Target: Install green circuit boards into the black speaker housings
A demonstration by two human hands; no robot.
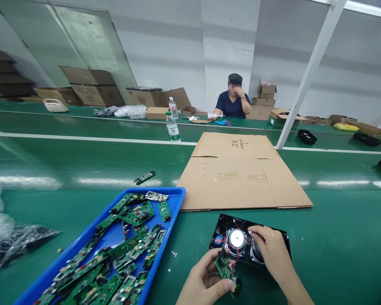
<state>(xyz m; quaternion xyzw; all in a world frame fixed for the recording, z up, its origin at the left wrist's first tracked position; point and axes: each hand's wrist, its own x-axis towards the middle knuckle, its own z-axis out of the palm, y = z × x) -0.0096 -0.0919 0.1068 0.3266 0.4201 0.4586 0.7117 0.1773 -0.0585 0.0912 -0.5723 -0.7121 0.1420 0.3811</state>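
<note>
My left hand (pixel 205 277) is closed around the edges of a green circuit board (pixel 222 266), held tilted just in front of a black speaker housing (pixel 224 222). Two round silver speakers sit in this housing, the left speaker (pixel 236 239) in plain sight and the other partly behind my right hand (pixel 273 250). Thin red and dark wires (pixel 237 253) run between the board and the housing. My right hand is over the housing's right half, thumb and forefinger pinched together near its middle. Whatever lies between those fingertips is too small to make out.
A blue tray (pixel 182 199) heaped with circuit boards stands at the left. Beyond the housing lies a flattened cardboard sheet (pixel 241 190). A loose board (pixel 145 178), a water bottle (pixel 173 127) and plastic bags (pixel 6 237) are also about. A person (pixel 231 103) sits across the bench.
</note>
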